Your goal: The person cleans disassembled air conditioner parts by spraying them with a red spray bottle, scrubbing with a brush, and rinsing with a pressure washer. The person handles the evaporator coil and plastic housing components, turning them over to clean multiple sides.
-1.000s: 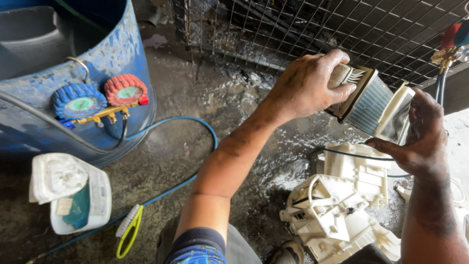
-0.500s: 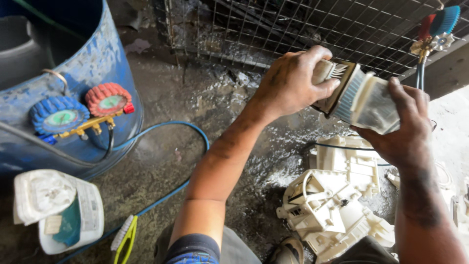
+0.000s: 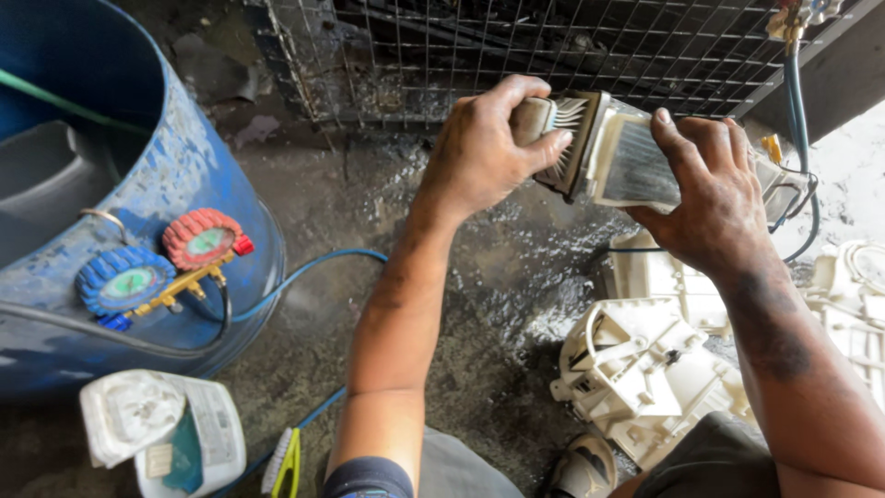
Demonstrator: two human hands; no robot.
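Finned core [image 3: 636, 166]: we are holding it up before the wire grille [image 3: 516, 55], above wet floor.
Right hand [image 3: 714, 198]: clasping the core.
Left hand [image 3: 479, 152]: gripping a brush [image 3: 544, 120] against its fins.
Around us: white plastic housings [image 3: 645, 369], gauges [image 3: 157, 263] hanging on blue drum [image 3: 184, 175].

Finned coil block [image 3: 636, 164]: small, boxy, grey fins, light frame, held mid-air, tilted, far centre-right. Brush [image 3: 553, 124]: pale bristles touching block's left face.
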